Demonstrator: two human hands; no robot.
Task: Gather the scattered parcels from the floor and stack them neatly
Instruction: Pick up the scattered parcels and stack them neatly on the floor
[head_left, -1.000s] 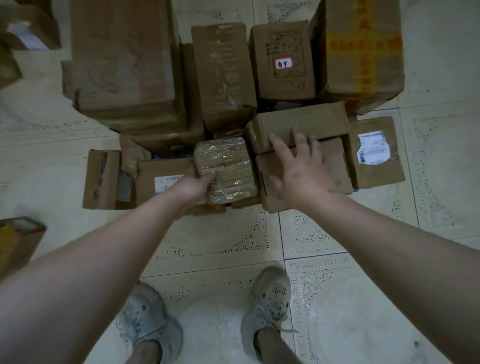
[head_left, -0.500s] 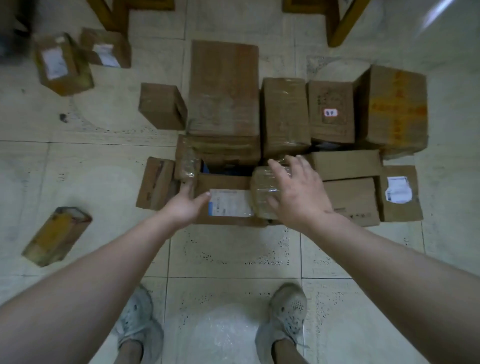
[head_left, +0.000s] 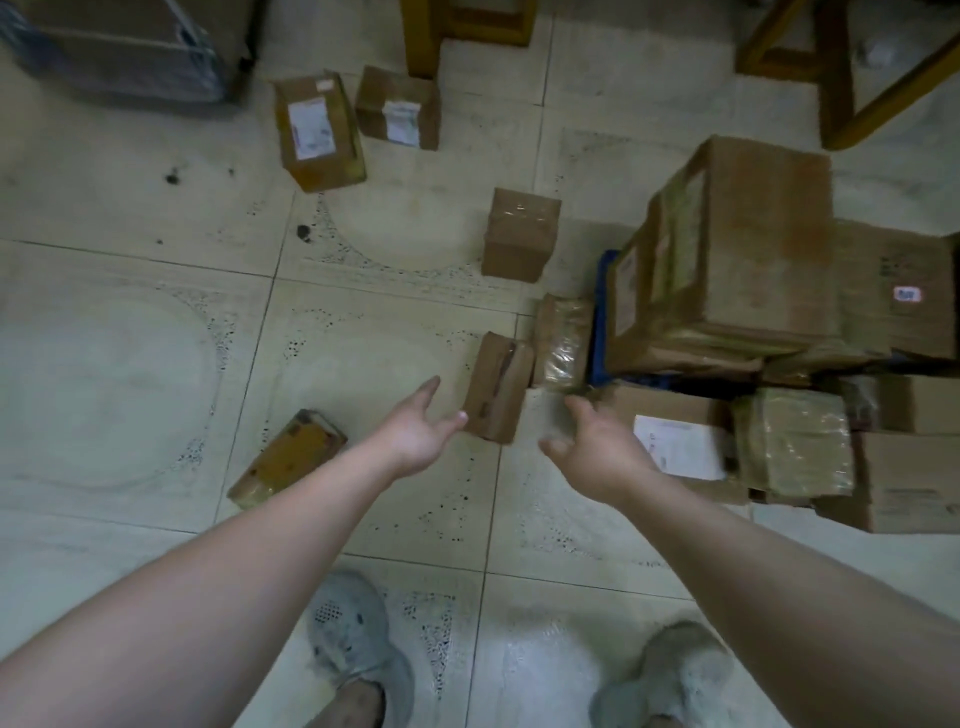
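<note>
Five loose parcels (head_left: 519, 234) are counted on the floor (head_left: 130, 364) left of one stack (head_left: 753, 249) at frame right, and the left grip (head_left: 415, 436) and right grip (head_left: 597, 452) are held spread, empty, beside the nearest parcel (head_left: 496, 395).

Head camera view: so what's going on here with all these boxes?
A person stands on a tiled floor with both arms stretched forward. The left hand and right hand are open and hold nothing, reaching toward a small brown box at the edge of the pile of parcels on the right. Not yet gathered: a yellowish parcel by the left arm, a taped box further out, and beyond it a long labelled box and a smaller labelled box.
</note>
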